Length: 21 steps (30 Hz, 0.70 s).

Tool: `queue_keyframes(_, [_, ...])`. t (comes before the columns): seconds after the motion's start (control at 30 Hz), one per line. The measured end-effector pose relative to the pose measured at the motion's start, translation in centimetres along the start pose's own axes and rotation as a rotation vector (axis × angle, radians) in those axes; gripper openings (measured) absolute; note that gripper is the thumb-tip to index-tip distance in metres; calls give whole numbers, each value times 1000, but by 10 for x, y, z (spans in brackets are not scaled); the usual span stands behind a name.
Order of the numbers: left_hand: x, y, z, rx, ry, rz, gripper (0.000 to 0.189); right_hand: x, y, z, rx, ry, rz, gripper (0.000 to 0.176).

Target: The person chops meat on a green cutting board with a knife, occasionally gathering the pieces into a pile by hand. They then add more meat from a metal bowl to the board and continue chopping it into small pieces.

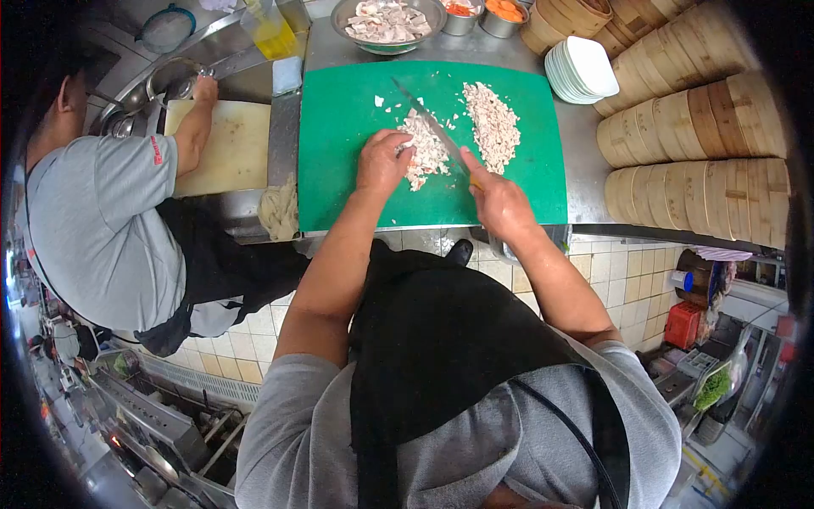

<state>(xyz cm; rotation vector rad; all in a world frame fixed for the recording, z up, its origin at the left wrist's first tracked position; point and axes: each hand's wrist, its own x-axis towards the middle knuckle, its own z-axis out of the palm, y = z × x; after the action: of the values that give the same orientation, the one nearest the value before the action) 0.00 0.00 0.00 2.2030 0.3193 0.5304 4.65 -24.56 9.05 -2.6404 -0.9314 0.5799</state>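
Where the near edge of the surface (585, 140) is met by the green board (339, 110), bare room is seen along the board's near and left sides. The left pile (426, 154) and right pile (492, 127) of pale chopped pieces are set apart. Over the left pile, the knife (428, 119) is angled far-left, clenched by the right hand (502, 204). The left hand (383, 163) is curled at that pile; its grip cannot be told.
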Motion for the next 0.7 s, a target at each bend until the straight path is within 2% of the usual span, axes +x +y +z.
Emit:
queue_keyframes(0.07, [3,-1,1,-18,50,37,24,0,3,5,141,265,-118,72])
queue_keyframes(0.1, [-3,-4,-8,8,33,26,24,0,1,16,172,254,-118,72])
queue_keyframes(0.17, [4,-6,-8,-17,50,-39,31,5,13,16,25,43,-13,72])
queue_keyframes(0.2, [12,-10,-8,-24,59,-35,31,7,17,9,15,48,-16,72])
queue_keyframes(0.27, [21,-20,-11,191,207,-78,44,0,20,4,146,141,-51,73])
queue_keyframes(0.3, [30,-22,-8,187,206,-77,44,1,24,3,143,142,-49,73])
queue_keyframes(0.37, [45,-28,-5,431,188,-172,56,8,32,8,138,231,17,72])
queue_keyframes(0.4, [51,-26,-3,430,187,-173,56,11,34,11,137,230,17,72])
queue_keyframes(0.5, [63,-12,9,528,73,-213,63,15,34,13,60,205,72,72])
queue_keyframes(0.57, [60,-2,11,434,-58,-110,55,15,20,15,90,151,70,72])
queue_keyframes(0.6, [58,-1,11,435,-60,-108,55,14,17,18,86,139,35,73])
queue_keyframes(0.67, [53,0,7,187,-234,3,40,9,14,23,90,134,0,73])
queue_keyframes(0.7, [48,2,5,190,-233,5,40,7,10,22,89,126,-40,73])
